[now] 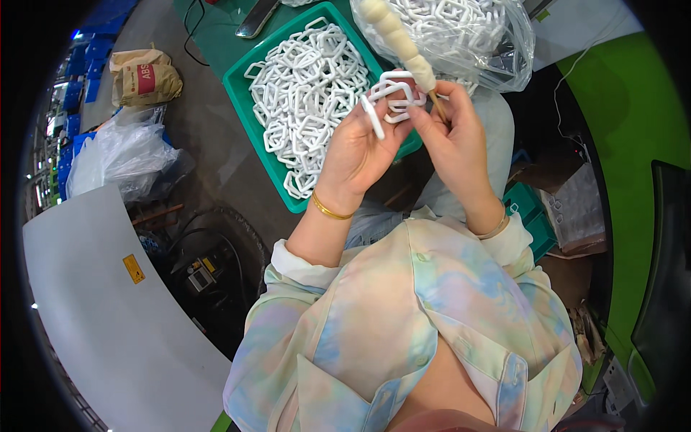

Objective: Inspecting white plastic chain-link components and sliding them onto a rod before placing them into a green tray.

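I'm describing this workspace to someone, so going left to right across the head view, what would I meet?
Brown paper sack → large green tray of white links → right hand → smaller green box → black panel at the far right.

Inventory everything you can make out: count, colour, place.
Big bin: one, green, upper centre
Clear bag: one, transparent, right of bin
Links: uncountable, white, in bin, bag and left hand
Wrapped stick: one, cream, in right hand
Paper sack: one, tan, upper left
Plastic sheeting: one heap, translucent, below sack
Panel: one, white, left
Small bin: one, green, centre right
Curved surface: one, green, right
Dark panel: one, black, right edge
Bracelet: one, gold, left wrist
Shirt: one, pastel, lower centre
Jeans: one pair, blue, behind right hand
Left hand: one, bare, upper centre
Right hand: one, bare, right of left hand
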`<state>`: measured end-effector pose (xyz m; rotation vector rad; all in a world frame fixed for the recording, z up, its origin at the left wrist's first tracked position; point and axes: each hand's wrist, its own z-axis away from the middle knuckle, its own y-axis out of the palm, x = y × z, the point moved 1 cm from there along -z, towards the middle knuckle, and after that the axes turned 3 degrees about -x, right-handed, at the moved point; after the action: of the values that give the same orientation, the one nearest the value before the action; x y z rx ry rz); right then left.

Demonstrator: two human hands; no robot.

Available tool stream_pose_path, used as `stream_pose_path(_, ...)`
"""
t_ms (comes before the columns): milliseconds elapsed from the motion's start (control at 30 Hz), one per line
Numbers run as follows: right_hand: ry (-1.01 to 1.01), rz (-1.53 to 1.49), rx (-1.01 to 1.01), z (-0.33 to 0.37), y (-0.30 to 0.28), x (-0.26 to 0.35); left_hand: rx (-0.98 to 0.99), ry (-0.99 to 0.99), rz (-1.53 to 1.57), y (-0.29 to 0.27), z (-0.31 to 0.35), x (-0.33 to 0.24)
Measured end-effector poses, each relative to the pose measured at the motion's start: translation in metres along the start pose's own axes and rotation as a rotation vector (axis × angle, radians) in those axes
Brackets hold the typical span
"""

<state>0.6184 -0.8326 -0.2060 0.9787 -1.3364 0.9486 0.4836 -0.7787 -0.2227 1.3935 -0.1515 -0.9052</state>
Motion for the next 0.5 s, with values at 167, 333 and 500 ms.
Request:
stream_pose_path(167,-0.017,-0.05,0.011,-0.003,-0.004,-0.011,0.059,-0.007,0.071,0.007,0.001,-0.003)
stream_pose_path(333,0.011,-0.22,-0.011,-0.001,0.0,-0.008,0.077,-0.027,0.119,0.006,0.001,-0.002)
stream_pose_path(500,0.013,0.046,0.191,0.016,0.001,0.009,0.011,-0.037,0.204,0.001,-0.003,-0.004)
